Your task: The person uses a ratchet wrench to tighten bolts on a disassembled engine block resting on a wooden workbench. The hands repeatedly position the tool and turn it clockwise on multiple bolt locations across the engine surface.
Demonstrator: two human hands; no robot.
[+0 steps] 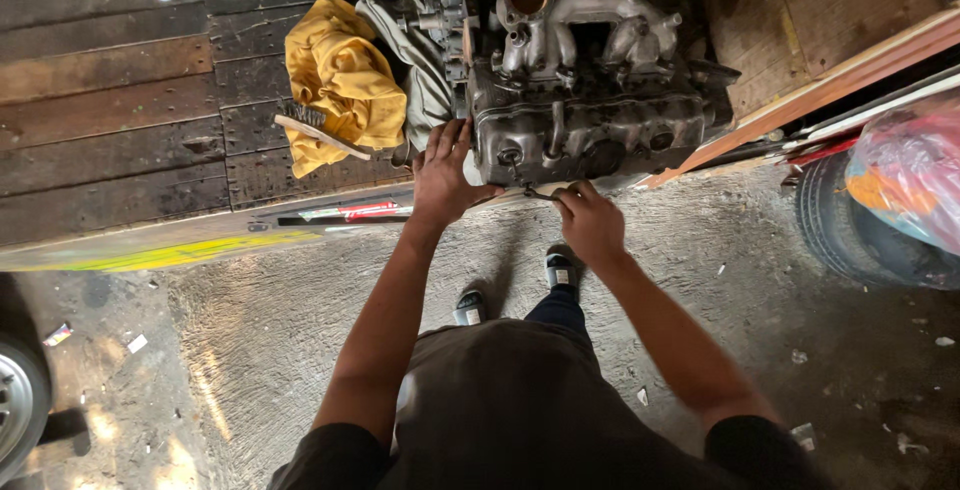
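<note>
A grimy grey engine (590, 80) sits at the front edge of a dark wooden plank platform (110, 120), its intake manifold facing up and its near face hanging right at the edge above the concrete floor (300, 330). The left hand (443, 178) lies flat against the engine's lower left corner, its fingers spread apart, bracing rather than clamping anything. The right hand (588, 220) is down at the bottom edge of the engine with its grip pinched together on a small dark tool (540, 193), which looks like a slim wrench or driver; its tip meets the engine near the lower front, though the exact fastener is too small to make out. Just left of the engine a yellow cloth (340, 80) is bunched on the planks with a wire brush (315, 130) lying across it. The person's sandalled feet (560, 270) stand directly below the working spot. The likely risk is a slip: the tool is thin and held only by the fingertips, so a sudden give could drive the knuckles into the rough casting. A heavy block so near the edge could also shift toward those exposed toes if pushed hard.
</note>
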